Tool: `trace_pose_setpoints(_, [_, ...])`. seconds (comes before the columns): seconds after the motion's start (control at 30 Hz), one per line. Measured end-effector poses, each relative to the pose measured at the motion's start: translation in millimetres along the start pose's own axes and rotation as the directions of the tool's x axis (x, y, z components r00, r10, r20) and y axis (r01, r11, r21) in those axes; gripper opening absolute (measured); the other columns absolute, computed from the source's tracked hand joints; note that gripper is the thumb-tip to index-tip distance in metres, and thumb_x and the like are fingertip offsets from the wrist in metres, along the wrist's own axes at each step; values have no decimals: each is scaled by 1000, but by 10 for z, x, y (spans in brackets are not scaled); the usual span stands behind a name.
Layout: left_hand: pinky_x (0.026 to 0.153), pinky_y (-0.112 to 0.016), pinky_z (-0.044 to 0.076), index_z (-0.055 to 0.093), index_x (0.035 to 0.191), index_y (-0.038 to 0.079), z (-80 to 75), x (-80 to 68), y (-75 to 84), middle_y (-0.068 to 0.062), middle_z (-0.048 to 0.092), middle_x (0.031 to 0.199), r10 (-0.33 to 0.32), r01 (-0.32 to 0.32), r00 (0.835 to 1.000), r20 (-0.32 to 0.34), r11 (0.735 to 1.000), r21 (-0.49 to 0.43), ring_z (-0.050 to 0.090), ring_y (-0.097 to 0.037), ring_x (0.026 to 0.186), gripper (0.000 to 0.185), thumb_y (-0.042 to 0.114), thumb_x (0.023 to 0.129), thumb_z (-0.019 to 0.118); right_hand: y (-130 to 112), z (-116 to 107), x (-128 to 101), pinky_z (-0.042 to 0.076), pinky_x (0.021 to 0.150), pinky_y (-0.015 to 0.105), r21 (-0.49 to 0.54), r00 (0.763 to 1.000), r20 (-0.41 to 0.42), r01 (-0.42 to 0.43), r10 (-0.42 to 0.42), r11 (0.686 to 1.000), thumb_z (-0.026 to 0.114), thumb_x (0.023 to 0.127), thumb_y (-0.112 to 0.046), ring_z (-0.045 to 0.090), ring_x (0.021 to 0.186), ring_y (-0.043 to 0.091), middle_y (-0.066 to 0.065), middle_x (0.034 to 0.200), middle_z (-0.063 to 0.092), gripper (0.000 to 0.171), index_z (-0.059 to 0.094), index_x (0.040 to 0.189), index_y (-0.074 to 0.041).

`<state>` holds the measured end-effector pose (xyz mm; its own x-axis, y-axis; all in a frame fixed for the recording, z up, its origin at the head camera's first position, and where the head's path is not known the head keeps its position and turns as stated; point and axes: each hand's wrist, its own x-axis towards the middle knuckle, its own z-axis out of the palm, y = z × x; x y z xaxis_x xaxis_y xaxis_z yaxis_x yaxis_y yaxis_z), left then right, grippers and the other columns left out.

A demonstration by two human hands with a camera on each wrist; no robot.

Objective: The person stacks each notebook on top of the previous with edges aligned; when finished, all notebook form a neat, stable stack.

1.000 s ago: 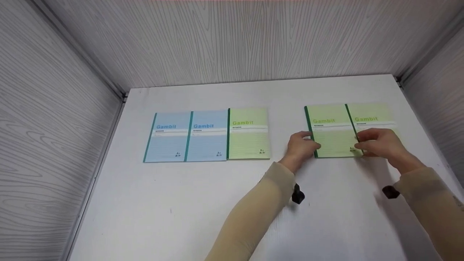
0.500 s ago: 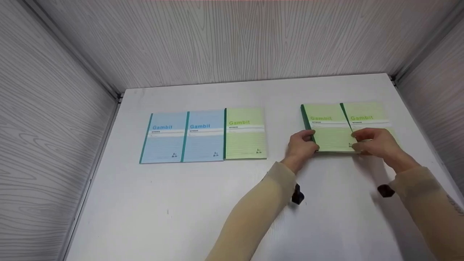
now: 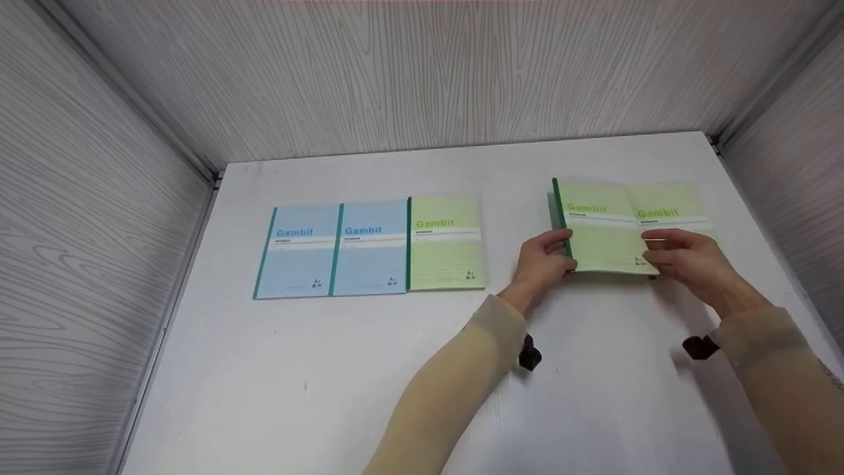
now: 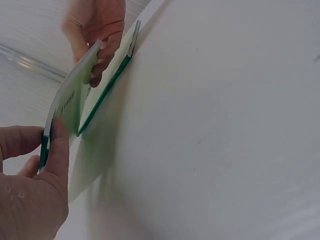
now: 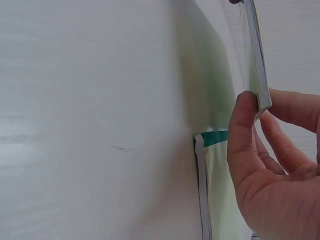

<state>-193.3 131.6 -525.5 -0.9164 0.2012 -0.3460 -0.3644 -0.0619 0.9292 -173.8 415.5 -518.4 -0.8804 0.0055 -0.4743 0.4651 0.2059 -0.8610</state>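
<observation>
Both hands hold one light-green "Gambit" notebook (image 3: 603, 237) with a dark green spine, raised off the white table (image 3: 395, 369) and tilted. My left hand (image 3: 554, 254) pinches its spine edge. My right hand (image 3: 659, 254) pinches the opposite edge. A second green notebook (image 3: 672, 198) lies flat on the table just behind and to the right, partly hidden by the raised one. In the left wrist view the left thumb (image 4: 57, 145) presses on the raised notebook (image 4: 70, 100), and the flat notebook (image 4: 107, 95) lies below it. The right wrist view shows the right hand (image 5: 250, 120) on the raised notebook's edge (image 5: 257, 55), above the flat notebook (image 5: 207, 190).
Two blue notebooks (image 3: 297, 251) (image 3: 369, 247) and a green notebook (image 3: 445, 241) lie in a row, side by side, left of centre. Grey wood-grain walls (image 3: 422, 72) close the table at the back and both sides. Black wrist mounts (image 3: 529, 356) (image 3: 699, 346) hang under the sleeves.
The left notebook of the right-hand pair has come up off the table and tilted as both hands took hold of its edges. The row on the left has not moved.
</observation>
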Motion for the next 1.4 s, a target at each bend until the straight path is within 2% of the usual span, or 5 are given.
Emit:
trace_pose_setpoints(0.2, [82, -23, 61, 76, 144, 12, -169, -33, 41, -9, 76, 143, 46, -56, 997, 61, 985, 163, 67, -14, 112, 62, -12, 86, 77, -38, 44, -36, 59, 85, 17, 171, 1000, 16, 16, -19, 985, 83, 103, -12, 73, 102, 0, -17, 118, 72, 44, 73, 144, -25])
trace_pose_setpoints(0.4, [88, -29, 66, 72, 149, 12, -427, -96, 120, -10, 73, 143, 47, -72, 989, 137, 980, 184, 71, -11, 99, 63, -8, 89, 78, -139, 196, -65, 60, 84, 18, 102, 999, 8, 53, -54, 993, 82, 103, -12, 68, 102, 3, -13, 121, 66, 53, 66, 153, -20])
trace_pose_setpoints(0.67, [88, -29, 67, 73, 148, 11, -860, -220, 220, -11, 75, 139, 72, -117, 982, 172, 957, 267, 74, -13, 103, 49, -2, 101, 71, -209, 559, -128, 61, 86, 17, -70, 986, -15, 162, -164, 984, 77, 107, -11, 69, 98, 1, -9, 128, 61, 58, 58, 162, -12])
trace_pose_setpoints(1.17, [88, -33, 68, 77, 142, 12, -1926, -453, 333, -12, 77, 142, 89, -116, 993, 81, 892, 438, 81, -20, 109, 44, 4, 99, 75, -312, 1657, 21, 68, 85, 24, 14, 957, 28, 289, -290, 957, 78, 99, 3, 76, 94, 9, 5, 123, 70, 55, 66, 152, -4])
trace_pose_setpoints(1.4, [95, -36, 67, 79, 139, 12, -2312, -462, 399, -8, 78, 139, 63, -55, 998, 4, 825, 562, 79, -23, 115, 40, 7, 99, 78, -396, 2098, 193, 67, 82, 24, 43, 952, 33, 302, -303, 952, 78, 95, 7, 76, 92, 9, 12, 123, 71, 55, 69, 149, -1])
